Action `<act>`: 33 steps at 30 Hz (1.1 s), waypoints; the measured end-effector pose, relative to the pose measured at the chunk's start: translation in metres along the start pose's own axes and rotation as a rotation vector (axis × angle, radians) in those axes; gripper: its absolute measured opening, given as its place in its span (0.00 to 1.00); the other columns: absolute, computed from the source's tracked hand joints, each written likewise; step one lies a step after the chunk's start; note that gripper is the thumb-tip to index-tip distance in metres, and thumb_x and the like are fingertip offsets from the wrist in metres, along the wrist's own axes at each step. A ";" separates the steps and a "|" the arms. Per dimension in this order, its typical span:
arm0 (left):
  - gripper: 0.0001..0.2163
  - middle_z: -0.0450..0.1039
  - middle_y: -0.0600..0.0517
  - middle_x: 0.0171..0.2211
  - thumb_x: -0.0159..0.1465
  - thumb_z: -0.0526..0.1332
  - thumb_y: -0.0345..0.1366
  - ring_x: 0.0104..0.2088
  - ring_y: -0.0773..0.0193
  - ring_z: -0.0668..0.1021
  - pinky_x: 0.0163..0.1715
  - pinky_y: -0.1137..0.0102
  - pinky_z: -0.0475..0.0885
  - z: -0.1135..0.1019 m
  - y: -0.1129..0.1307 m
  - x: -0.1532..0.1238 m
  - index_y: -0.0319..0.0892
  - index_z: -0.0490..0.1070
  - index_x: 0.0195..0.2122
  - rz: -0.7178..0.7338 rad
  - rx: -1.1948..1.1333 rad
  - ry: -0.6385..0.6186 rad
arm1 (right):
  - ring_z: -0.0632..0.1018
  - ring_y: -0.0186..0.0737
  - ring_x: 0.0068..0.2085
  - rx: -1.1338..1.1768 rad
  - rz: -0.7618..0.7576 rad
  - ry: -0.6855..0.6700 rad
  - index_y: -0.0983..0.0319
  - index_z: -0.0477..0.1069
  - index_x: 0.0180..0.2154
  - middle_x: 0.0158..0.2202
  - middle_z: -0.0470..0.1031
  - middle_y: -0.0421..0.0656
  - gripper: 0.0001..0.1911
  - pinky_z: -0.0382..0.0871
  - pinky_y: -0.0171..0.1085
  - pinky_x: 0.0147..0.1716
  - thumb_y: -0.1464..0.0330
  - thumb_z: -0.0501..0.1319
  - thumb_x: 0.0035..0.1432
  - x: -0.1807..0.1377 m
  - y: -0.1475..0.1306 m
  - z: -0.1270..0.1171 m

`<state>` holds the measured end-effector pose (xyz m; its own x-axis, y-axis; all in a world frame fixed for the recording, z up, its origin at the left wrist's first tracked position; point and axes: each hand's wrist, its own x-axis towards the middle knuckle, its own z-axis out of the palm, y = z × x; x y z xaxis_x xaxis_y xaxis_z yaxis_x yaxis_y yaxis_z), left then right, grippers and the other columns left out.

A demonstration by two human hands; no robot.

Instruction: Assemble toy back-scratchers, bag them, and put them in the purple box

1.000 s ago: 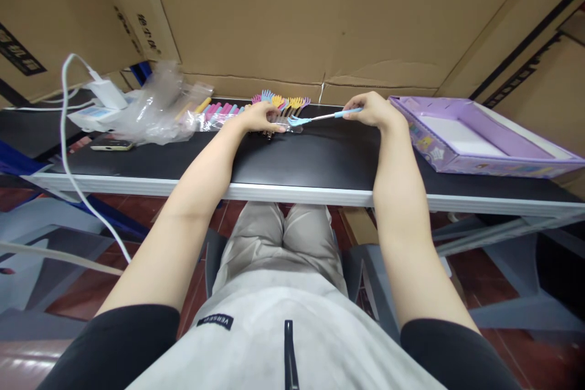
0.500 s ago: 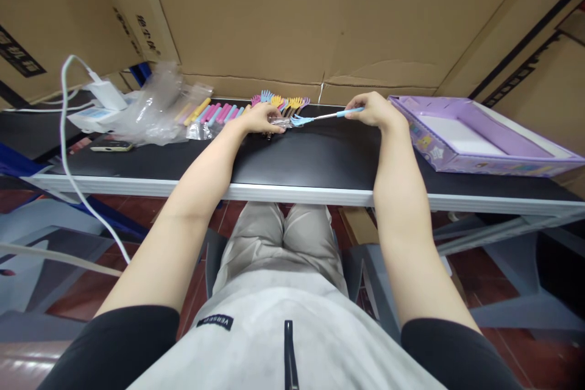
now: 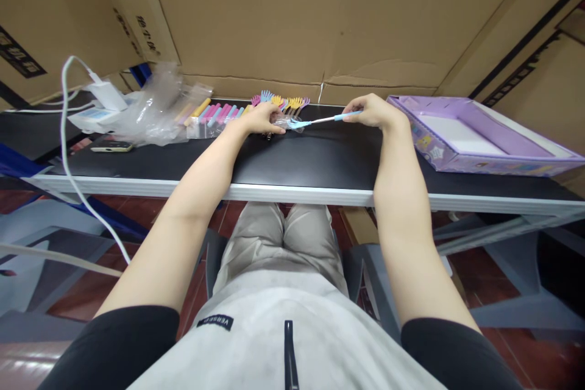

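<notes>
My right hand (image 3: 371, 111) pinches the light-blue handle of a back scratcher (image 3: 323, 119) with a metal rod. Its claw-shaped blue head points left, at the mouth of a small clear plastic bag (image 3: 284, 124) and apparently inside it. Fingers of my left hand (image 3: 264, 119) are closed on that bag at the other end. Just behind the left hand lies a row of back scratchers (image 3: 287, 102) with pink, blue, yellow and purple claw heads. Their coloured handles (image 3: 219, 113) stick out to the left, partly hidden by my hand and wrist.
Crumpled clear bags (image 3: 158, 111) lie left on the black table (image 3: 306, 161), near a phone-like device (image 3: 111, 146) and a white charger with cable (image 3: 108, 96). An open purple box (image 3: 493, 164) stands at the right. Cardboard walls (image 3: 292, 18) rise behind the table.
My right hand has moved slightly left with the back scratcher, and its blue head has gone into the clear bag's mouth. The left hand has stayed nearly in place.
</notes>
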<state>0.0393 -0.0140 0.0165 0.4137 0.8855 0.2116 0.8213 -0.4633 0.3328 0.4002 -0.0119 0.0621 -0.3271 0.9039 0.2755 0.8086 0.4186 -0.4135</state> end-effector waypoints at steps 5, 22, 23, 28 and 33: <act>0.23 0.76 0.47 0.46 0.60 0.74 0.50 0.51 0.48 0.79 0.52 0.59 0.71 0.001 0.001 0.000 0.43 0.81 0.51 0.039 0.006 0.014 | 0.80 0.51 0.40 0.037 0.016 -0.007 0.56 0.86 0.37 0.32 0.81 0.46 0.25 0.76 0.50 0.44 0.44 0.81 0.50 0.000 -0.011 0.001; 0.24 0.79 0.43 0.56 0.62 0.72 0.48 0.59 0.45 0.78 0.63 0.55 0.71 0.010 -0.004 0.006 0.42 0.80 0.56 0.112 -0.037 0.069 | 0.79 0.52 0.43 0.128 -0.052 0.000 0.58 0.85 0.38 0.35 0.80 0.46 0.20 0.76 0.52 0.49 0.51 0.80 0.53 0.014 -0.024 0.034; 0.23 0.79 0.43 0.56 0.62 0.72 0.47 0.59 0.45 0.79 0.64 0.55 0.71 0.009 -0.004 0.005 0.42 0.80 0.56 0.112 -0.038 0.072 | 0.79 0.52 0.43 0.132 -0.055 0.004 0.57 0.85 0.38 0.35 0.80 0.46 0.20 0.76 0.52 0.50 0.51 0.80 0.53 0.014 -0.025 0.035; 0.21 0.79 0.42 0.57 0.64 0.72 0.44 0.62 0.42 0.78 0.65 0.53 0.71 0.007 0.001 0.004 0.43 0.80 0.56 0.125 -0.015 0.082 | 0.79 0.53 0.44 0.149 -0.054 0.009 0.58 0.84 0.38 0.35 0.80 0.46 0.17 0.77 0.53 0.52 0.55 0.80 0.53 0.014 -0.033 0.040; 0.24 0.75 0.40 0.64 0.66 0.72 0.44 0.68 0.40 0.74 0.69 0.48 0.67 0.006 0.010 -0.002 0.45 0.78 0.62 0.078 0.057 0.070 | 0.79 0.53 0.46 0.158 -0.034 0.014 0.58 0.83 0.36 0.35 0.79 0.45 0.15 0.77 0.54 0.54 0.57 0.80 0.53 0.013 -0.038 0.043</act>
<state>0.0488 -0.0203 0.0138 0.4509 0.8411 0.2988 0.8095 -0.5263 0.2600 0.3439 -0.0125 0.0438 -0.3456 0.8881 0.3029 0.7095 0.4586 -0.5351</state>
